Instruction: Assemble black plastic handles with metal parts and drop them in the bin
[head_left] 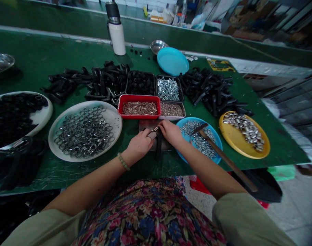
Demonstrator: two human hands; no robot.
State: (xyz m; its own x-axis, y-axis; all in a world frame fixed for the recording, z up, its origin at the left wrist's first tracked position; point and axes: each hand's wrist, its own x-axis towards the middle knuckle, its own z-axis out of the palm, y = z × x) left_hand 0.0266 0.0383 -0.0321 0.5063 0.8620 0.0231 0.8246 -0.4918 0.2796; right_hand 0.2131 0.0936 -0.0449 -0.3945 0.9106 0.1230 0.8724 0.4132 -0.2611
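Over a flat metal plate (166,146) at the table's front, my two hands meet fingertip to fingertip. Between them shows a small silver metal cylinder (156,129), resting at the top of a dark, lever-like black part (158,145). My left hand (142,143) is closed, with thumb and fingers on the cylinder. Fingers pinched, my right hand (170,131) touches the cylinder's right end; whatever is inside that pinch is too small to make out. Right behind the hands stands a red tray (139,116) of thin copper-coloured pins (140,108).
A hammer (222,155) lies across a blue plate (219,138) of small metal parts, its handle overhanging the front edge. A white plate (117,126) holds metal rings; a yellow plate (233,148) holds silver cylinders. Black parts (209,89) are heaped behind, near a white bottle (118,39).
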